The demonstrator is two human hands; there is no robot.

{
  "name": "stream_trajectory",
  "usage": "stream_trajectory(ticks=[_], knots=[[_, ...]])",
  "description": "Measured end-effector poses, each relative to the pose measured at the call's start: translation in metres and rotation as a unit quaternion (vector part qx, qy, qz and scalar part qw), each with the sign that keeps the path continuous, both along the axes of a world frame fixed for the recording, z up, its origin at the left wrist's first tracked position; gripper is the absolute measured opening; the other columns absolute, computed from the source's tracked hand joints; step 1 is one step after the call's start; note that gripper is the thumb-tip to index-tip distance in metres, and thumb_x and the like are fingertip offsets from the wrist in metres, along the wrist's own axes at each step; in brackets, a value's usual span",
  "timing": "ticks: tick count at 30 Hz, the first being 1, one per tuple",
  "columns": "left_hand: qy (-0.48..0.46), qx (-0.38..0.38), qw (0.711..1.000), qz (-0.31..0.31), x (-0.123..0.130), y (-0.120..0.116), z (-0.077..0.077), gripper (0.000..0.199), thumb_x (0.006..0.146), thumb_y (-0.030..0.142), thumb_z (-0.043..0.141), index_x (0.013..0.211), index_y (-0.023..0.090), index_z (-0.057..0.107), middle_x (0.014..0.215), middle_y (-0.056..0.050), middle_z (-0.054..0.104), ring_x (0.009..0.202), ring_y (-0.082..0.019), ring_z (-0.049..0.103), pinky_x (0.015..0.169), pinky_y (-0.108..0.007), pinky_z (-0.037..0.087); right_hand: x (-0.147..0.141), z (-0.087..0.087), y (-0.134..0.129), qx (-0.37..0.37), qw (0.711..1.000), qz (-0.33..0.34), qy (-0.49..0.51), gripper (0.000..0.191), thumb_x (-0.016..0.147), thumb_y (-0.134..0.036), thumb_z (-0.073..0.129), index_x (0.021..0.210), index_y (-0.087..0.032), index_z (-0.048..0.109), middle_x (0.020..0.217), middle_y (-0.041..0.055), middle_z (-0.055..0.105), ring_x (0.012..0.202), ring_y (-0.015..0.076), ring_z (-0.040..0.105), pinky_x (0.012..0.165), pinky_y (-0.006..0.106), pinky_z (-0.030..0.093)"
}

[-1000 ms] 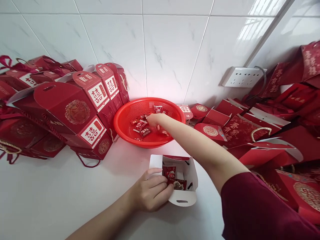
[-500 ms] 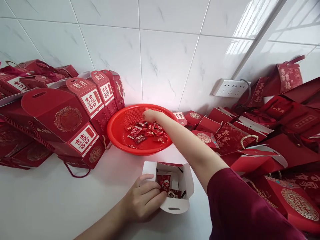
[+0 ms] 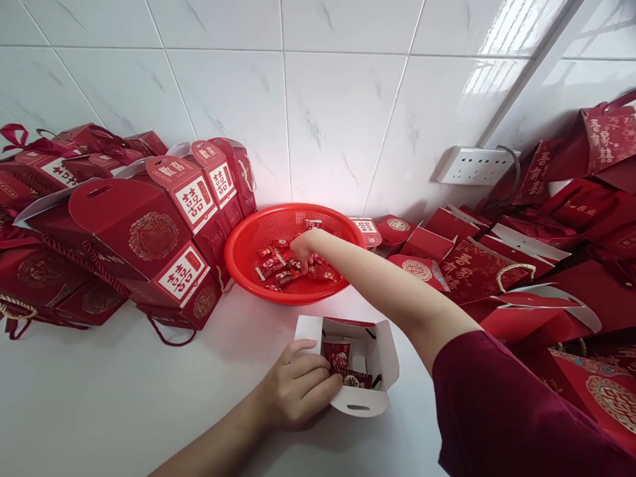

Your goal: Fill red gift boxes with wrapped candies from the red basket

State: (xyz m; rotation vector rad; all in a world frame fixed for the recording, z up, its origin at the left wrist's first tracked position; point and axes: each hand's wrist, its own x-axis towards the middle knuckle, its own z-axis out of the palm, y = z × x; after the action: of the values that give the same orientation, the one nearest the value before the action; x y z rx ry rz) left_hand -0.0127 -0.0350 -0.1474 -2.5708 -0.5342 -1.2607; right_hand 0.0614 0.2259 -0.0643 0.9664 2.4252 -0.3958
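Note:
A gift box (image 3: 365, 401), white inside, lies opened on the table with its flaps spread. Wrapped red candies (image 3: 339, 358) rest inside it. My left hand (image 3: 303, 387) grips the box's left side, fingers curled over the wall and touching the candies' edge. Beyond the box stands a red plastic basket (image 3: 243, 265) of small wrapped candies (image 3: 271, 265). Into this basket reaches my right hand (image 3: 302, 250), its bent fingers pointing down among the candies. What lies between those fingertips is too small to make out.
Red gift boxes with gold and white lettering (image 3: 183, 199) stand stacked on the left. More red boxes and bags (image 3: 472, 265) crowd the right side. A white power strip (image 3: 477, 165) is fixed to the tiled wall (image 3: 338, 119) behind the basket.
My right hand has gone lower into the basket, from above the candies to among them. The left hand keeps its hold on the box. The view has shifted slightly.

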Motion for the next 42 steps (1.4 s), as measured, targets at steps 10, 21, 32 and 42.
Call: stream_trajectory(ticks=[10, 21, 32, 42], knots=[[0.010, 0.005, 1.000, 0.008, -0.001, 0.000, -0.004, 0.018, 0.088, 0.011, 0.047, 0.095, 0.015, 0.064, 0.069, 0.000, 0.068, 0.073, -0.013, 0.064, 0.096, -0.037, 0.045, -0.005, -0.009, -0.031, 0.160, 0.987, 0.019, 0.005, 0.037, 0.095, -0.035, 0.060, 0.126, -0.015, 0.058, 0.127, 0.0112, 0.059, 0.108, 0.0232, 0.062, 0.090, 0.045, 0.053], [0.030, 0.018, 0.999, -0.019, -0.003, 0.004, -0.001, 0.014, 0.086, 0.011, 0.052, 0.095, 0.013, 0.063, 0.072, -0.002, 0.068, 0.075, -0.014, 0.066, 0.096, -0.037, 0.043, 0.006, -0.028, -0.039, 0.070, 0.995, 0.032, -0.067, 0.031, 0.095, -0.035, 0.061, 0.119, -0.015, 0.062, 0.118, 0.0085, 0.064, 0.101, 0.0214, 0.064, 0.086, 0.042, 0.055], [0.044, 0.029, 0.998, 0.019, -0.005, 0.006, -0.004, 0.013, 0.087, 0.015, 0.055, 0.097, 0.017, 0.061, 0.074, -0.001, 0.070, 0.075, -0.014, 0.067, 0.095, -0.038, 0.043, 0.073, 0.041, -0.067, 0.171, 0.947, -0.024, 0.269, 0.026, 0.088, -0.012, 0.052, 0.111, -0.014, 0.062, 0.118, 0.0107, 0.068, 0.103, 0.0211, 0.063, 0.087, 0.028, 0.047], [0.067, 0.002, 0.989, 0.131, -0.003, 0.012, -0.003, 0.013, 0.088, 0.013, 0.060, 0.100, 0.018, 0.061, 0.085, -0.002, 0.073, 0.086, -0.018, 0.069, 0.105, -0.044, 0.038, 0.163, 0.037, -0.204, 0.041, 0.812, -0.074, 0.577, 0.007, 0.084, -0.014, 0.063, 0.090, -0.018, 0.063, 0.087, 0.0005, 0.066, 0.075, 0.0127, 0.062, 0.070, 0.025, 0.049]])
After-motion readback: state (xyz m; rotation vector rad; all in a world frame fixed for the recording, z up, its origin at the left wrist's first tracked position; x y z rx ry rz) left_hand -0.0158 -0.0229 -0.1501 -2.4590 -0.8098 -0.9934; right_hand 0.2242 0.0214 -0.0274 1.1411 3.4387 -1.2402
